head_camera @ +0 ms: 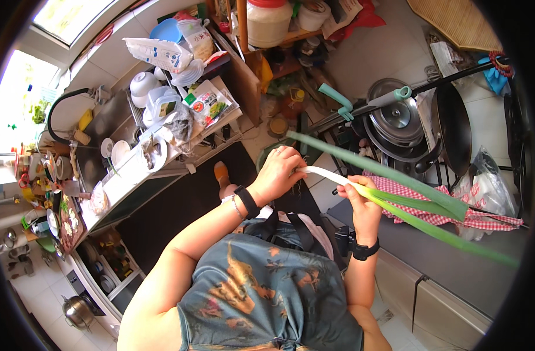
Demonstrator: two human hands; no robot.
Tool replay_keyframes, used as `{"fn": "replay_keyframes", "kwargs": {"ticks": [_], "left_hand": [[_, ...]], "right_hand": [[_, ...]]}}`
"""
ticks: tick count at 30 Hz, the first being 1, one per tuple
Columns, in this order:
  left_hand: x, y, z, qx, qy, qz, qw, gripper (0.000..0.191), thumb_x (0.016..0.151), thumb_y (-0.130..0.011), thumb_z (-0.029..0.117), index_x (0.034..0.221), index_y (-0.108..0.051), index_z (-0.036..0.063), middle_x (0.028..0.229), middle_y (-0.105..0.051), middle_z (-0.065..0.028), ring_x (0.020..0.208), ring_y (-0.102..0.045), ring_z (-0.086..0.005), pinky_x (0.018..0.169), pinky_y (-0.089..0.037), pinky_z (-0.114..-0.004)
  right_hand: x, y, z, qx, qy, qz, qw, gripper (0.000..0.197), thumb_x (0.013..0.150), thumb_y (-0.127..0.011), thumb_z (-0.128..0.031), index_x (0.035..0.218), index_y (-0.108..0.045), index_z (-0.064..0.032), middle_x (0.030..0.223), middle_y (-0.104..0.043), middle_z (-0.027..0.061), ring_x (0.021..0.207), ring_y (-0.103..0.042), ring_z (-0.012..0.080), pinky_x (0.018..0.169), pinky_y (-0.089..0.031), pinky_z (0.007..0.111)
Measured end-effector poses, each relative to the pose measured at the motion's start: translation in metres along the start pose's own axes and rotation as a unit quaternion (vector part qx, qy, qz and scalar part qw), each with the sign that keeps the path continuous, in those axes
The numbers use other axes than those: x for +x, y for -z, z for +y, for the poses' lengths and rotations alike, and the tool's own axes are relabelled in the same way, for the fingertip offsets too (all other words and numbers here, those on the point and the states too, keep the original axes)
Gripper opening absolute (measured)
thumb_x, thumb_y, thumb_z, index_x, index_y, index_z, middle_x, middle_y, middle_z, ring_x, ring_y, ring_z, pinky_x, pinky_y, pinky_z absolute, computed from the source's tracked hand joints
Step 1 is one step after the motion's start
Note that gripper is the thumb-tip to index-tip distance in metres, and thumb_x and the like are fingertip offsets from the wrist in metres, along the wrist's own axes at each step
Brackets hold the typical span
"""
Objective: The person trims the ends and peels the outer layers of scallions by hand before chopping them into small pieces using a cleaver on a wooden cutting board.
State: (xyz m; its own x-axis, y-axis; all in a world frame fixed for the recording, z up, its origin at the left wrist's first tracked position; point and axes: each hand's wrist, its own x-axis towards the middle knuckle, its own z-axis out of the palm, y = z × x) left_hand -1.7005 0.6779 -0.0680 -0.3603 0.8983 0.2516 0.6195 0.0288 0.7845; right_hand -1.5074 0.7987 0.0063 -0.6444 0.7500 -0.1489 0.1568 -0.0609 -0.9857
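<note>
A long green onion (322,172) with a white stem and green leaves is stretched between my two hands in front of my chest. My left hand (283,169) pinches the white root end. Farther along the stalk, my right hand (362,193) grips it where the white turns green. Its leaves reach out to the right, one of them folded back so that its tip points towards the upper left. Below the root end, partly hidden by my left hand, is a dark green container (267,153).
A white counter (131,169) with dishes and plastic containers runs along the left. On the right stands a rack with a metal lid (394,112), a dark frying pan (454,129) and a red checked cloth (397,184). A wooden shelf with jars is at the top.
</note>
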Motion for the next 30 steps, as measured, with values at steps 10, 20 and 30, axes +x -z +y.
{"fn": "replay_keyframes", "kwargs": {"ticks": [10,20,30], "left_hand": [[-0.007,0.008,0.011,0.077,-0.033,0.045,0.995,0.014,0.073,-0.071,0.017,0.084,-0.069,0.0091,0.086,-0.054,-0.0042,0.091,-0.052,-0.0227,0.083,-0.039,-0.036],[-0.012,0.006,0.015,0.175,-0.016,0.049,0.983,0.012,0.073,-0.069,0.017,0.083,-0.066,0.0112,0.082,-0.052,-0.0027,0.082,-0.052,-0.0208,0.076,-0.039,-0.034],[-0.017,-0.011,0.01,0.194,-0.014,0.063,0.979,0.009,0.076,-0.063,0.015,0.076,-0.058,0.0067,0.078,-0.05,-0.0081,0.082,-0.052,-0.0255,0.075,-0.04,-0.036]], "right_hand": [[-0.007,-0.007,0.01,0.03,0.044,0.041,0.998,0.017,0.091,-0.059,-0.002,0.105,-0.055,0.0053,0.094,-0.065,0.0164,0.081,-0.068,0.0236,0.075,-0.058,0.034],[-0.019,-0.024,0.012,0.037,0.063,0.063,0.995,0.015,0.088,-0.061,0.003,0.102,-0.061,0.007,0.095,-0.065,0.0146,0.083,-0.067,0.0217,0.076,-0.058,0.033],[-0.018,-0.026,0.012,0.021,0.057,0.029,0.998,0.014,0.089,-0.061,0.002,0.102,-0.055,0.0033,0.092,-0.065,0.0145,0.083,-0.067,0.0194,0.079,-0.056,0.031]]}}
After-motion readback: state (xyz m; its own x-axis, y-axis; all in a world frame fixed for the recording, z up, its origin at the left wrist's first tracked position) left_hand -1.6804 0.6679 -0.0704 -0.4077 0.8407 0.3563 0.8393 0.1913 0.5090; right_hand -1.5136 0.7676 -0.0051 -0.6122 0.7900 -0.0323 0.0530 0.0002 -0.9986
